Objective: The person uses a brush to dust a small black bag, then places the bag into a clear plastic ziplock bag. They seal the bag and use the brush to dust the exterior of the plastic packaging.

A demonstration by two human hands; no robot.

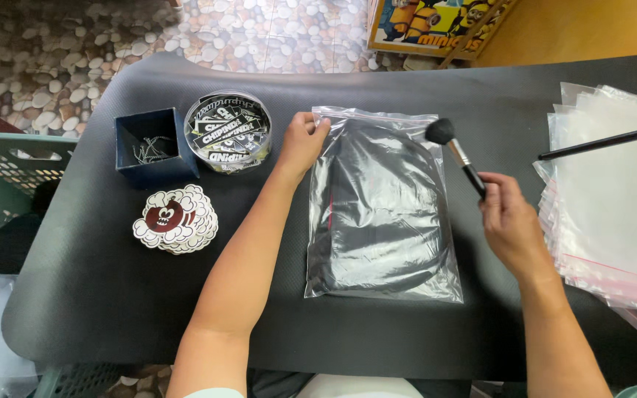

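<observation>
Both forearms reach up from the bottom edge over a black mat [75,295] that covers the bench. Between them lies a clear zip bag [381,206] with a dark folded item inside, its long axis running away from the person, the sealed mouth at the far end.

At the bag's far left corner rests the left hand [302,140], its fingers curled closed and pinching that corner down against the mat. To the right, just beside the bag's right edge, the right hand [509,221] has its fingers wrapped shut around the black handle of a soft round brush [455,151]. The brush slants up and to the left from the hand, so its dark head hovers at the bag's far right corner, over or touching the plastic; which of the two cannot be told. The right hand is therefore the one nearer to the brush, and the bag lies to its left.

Left of the bag stand a small dark blue box [152,147] of metal pins and a round clear tub [228,133] of black-and-white stickers, with a stack of cloud-shaped stickers [177,220] nearer the person. A pile of empty clear bags [613,214] sits at the right, a thin black rod [604,141] lying across it. A green crate [9,169] stands beside the bench on the left, above a pebble-patterned floor [259,29].
</observation>
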